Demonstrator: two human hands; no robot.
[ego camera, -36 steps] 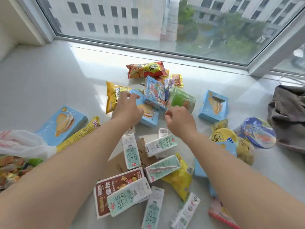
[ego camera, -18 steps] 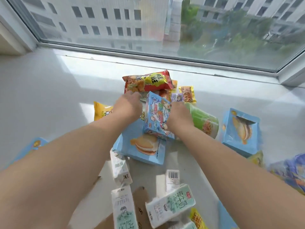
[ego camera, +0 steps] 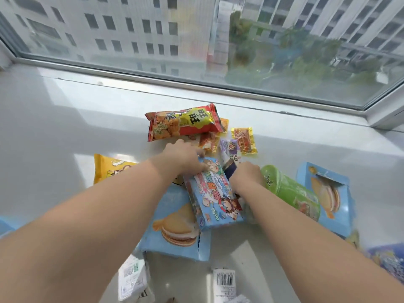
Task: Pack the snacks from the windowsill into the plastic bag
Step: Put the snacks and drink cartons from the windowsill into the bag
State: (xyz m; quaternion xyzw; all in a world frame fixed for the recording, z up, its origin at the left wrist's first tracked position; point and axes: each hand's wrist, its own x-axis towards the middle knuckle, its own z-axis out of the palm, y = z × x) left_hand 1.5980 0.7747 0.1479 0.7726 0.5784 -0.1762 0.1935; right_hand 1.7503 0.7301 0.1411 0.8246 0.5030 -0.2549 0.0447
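Head view: left hand [ego camera: 182,155] grips the cartoon box [ego camera: 215,194] at its top edge; right hand [ego camera: 247,178], fingers curled, seemingly holds its right side on the windowsill [ego camera: 65,132].

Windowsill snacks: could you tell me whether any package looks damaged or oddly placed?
The blue cookie box at far right looks torn open on top. The cartoon box, held by both hands, lies tilted across another cookie box.

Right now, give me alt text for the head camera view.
Both hands reach into a snack pile on a windowsill: left hand on a cartoon box, right hand beside it. Around them lie a red bag, green tube and blue boxes.
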